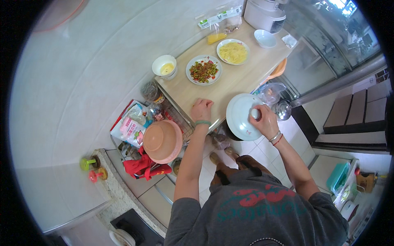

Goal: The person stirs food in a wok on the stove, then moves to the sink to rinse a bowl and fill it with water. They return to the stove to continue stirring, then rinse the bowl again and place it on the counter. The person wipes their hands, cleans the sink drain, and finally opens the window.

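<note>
The pale blue lid [238, 117], bearing a small reddish mark near its rim, is just off the front edge of the table, its knob pinched in the fingers of the right hand [266, 122], while the left hand [202, 110] is loosely curled by that edge, whether around anything I cannot tell. Lettering shows green beneath a red motif on the grey shirt [262, 205] and on a white-and-pink packet [133, 130]. Two food-filled plates [189, 70] stand on the wood-toned table [238, 80] against a pale wall [115, 53], above light floor tiles [263, 148].
</note>
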A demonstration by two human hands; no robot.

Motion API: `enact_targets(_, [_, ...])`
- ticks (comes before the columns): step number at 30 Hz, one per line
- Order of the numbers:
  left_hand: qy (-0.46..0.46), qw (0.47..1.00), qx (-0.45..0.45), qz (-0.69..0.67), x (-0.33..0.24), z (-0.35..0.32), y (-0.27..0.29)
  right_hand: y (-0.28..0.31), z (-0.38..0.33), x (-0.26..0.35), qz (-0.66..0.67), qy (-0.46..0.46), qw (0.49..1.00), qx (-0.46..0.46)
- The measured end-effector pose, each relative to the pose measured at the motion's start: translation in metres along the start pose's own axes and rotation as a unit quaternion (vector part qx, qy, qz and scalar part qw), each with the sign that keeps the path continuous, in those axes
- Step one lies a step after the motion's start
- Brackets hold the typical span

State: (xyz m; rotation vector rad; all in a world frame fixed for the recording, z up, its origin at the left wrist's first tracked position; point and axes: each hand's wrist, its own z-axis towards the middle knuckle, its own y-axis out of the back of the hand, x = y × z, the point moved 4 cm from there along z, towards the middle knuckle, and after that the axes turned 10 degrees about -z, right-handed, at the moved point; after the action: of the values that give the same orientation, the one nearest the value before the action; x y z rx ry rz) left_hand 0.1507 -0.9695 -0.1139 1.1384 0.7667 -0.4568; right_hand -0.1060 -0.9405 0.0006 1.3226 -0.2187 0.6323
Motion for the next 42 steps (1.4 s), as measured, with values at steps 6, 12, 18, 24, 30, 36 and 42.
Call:
enact_targets(6, [-0.014,0.997,-0.002,0.074,0.007,-0.002,-0.005,-0.008,0.010,0.013,0.003,0.025,1.000,0.007])
enact_targets(12, [0.016,0.997,-0.033,-0.071,0.027,-0.060,0.032,-0.050,0.025,0.028,-0.012,0.091,0.995,0.043])
enact_targets(18, [0.269,0.870,-0.124,-0.394,0.050,-0.155,0.066,-0.114,0.045,0.077,-0.019,0.121,0.987,0.108])
enact_targets(24, [0.322,0.814,-0.166,-0.455,0.039,-0.188,0.076,-0.160,0.070,0.107,-0.017,0.128,0.987,0.100])
enact_targets(30, [0.338,0.797,-0.136,-0.481,0.027,-0.190,0.064,-0.163,0.082,0.107,-0.011,0.128,0.990,0.057])
enact_targets(36, [0.361,0.757,-0.098,-0.535,-0.002,-0.190,0.037,-0.141,0.103,0.001,-0.016,0.117,0.992,0.048])
enact_targets(42, [0.371,0.757,-0.039,-0.536,-0.028,-0.195,0.025,-0.145,0.127,-0.028,-0.110,0.185,0.974,0.070])
